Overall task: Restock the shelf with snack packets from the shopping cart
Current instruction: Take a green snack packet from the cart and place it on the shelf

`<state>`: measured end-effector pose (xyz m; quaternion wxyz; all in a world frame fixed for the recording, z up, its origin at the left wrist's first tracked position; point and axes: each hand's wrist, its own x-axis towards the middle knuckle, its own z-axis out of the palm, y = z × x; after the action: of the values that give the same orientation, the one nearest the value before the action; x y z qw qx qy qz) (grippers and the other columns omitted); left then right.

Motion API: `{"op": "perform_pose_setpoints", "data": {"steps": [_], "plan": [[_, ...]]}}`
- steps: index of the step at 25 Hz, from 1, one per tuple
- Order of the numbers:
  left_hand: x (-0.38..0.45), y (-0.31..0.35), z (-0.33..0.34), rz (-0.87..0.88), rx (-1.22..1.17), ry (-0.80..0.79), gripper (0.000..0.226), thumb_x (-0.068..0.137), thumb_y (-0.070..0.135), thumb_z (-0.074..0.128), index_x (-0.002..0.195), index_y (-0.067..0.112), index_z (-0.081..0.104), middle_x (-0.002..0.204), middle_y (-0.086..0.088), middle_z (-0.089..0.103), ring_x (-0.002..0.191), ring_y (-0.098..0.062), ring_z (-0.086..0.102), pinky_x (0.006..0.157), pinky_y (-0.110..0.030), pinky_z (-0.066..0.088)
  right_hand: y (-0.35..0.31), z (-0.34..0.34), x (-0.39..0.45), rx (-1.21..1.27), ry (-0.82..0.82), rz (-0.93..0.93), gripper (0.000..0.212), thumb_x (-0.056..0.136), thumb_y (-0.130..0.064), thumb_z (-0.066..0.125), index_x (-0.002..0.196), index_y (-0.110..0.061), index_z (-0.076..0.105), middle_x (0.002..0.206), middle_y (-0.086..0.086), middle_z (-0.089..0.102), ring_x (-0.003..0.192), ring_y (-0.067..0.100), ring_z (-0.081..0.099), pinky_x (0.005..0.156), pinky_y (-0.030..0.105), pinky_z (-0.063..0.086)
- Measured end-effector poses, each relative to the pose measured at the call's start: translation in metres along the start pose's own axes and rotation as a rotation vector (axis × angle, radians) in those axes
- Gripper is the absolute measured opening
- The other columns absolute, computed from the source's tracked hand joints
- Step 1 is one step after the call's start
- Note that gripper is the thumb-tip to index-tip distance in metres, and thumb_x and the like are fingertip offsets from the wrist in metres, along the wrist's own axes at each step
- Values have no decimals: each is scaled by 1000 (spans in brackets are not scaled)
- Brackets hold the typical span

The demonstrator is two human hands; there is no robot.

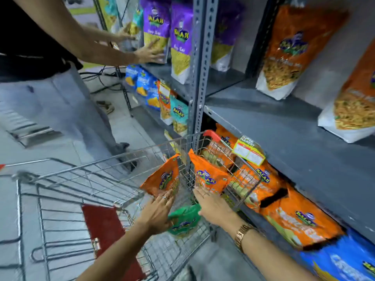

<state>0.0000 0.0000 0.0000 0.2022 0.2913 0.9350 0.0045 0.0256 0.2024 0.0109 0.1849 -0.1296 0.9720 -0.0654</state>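
Observation:
Both my hands reach into the wire shopping cart (113, 165) at its far corner. My left hand (157, 211) grips the lower edge of an orange snack packet (162, 177). My right hand (213, 207) lies against the bottom of a second orange snack packet (207, 175), fingers curled under it. A green packet (185, 220) lies on the cart floor between my wrists. The grey metal shelf (284, 134) to the right carries two upright orange packets (288, 49) at its back.
Another person (50, 63) stands at the left with both hands on purple packets (156, 29) on the neighbouring shelf bay. The lower shelf holds orange packets (296, 218) and a blue one (341, 262). A perforated grey upright (199, 67) stands just behind the cart.

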Motion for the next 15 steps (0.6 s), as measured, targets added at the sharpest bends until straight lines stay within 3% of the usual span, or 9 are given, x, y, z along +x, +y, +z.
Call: {"op": "perform_pose_setpoints", "data": {"steps": [3,6,8,12,15], "plan": [[7,-4,14,-71,16,-217,72,81,55,47,134,8,34,152,-14,23,134,-32,31,105,-48,33,-6,10,15,-56,-87,-1,54,87,-10,58,133,-3,31,133,19,49,120,33,48,97,44,39],[13,-11,23,-80,107,-243,33,84,22,49,110,5,56,128,-17,53,110,-35,55,89,-47,47,-8,11,26,-120,-91,-41,24,86,4,49,108,-4,52,107,20,65,101,34,61,82,44,49],[16,-20,26,-121,86,-205,25,84,9,43,102,3,59,114,-18,63,101,-35,61,85,-45,50,-6,9,33,-157,-82,-60,21,84,9,47,97,-2,58,100,20,66,95,35,63,78,44,51],[17,-41,5,-179,-49,-23,22,83,17,47,90,7,65,97,-16,70,91,-31,64,73,-34,50,-5,-11,40,-103,-61,-72,16,80,10,52,89,-1,61,88,19,68,82,30,63,73,41,53],[18,-62,-35,-120,-463,131,13,69,12,59,74,8,71,68,-7,68,65,-20,61,54,-17,40,6,-47,40,16,-65,-88,10,74,7,53,76,0,60,66,11,59,57,21,50,52,30,47]]}}
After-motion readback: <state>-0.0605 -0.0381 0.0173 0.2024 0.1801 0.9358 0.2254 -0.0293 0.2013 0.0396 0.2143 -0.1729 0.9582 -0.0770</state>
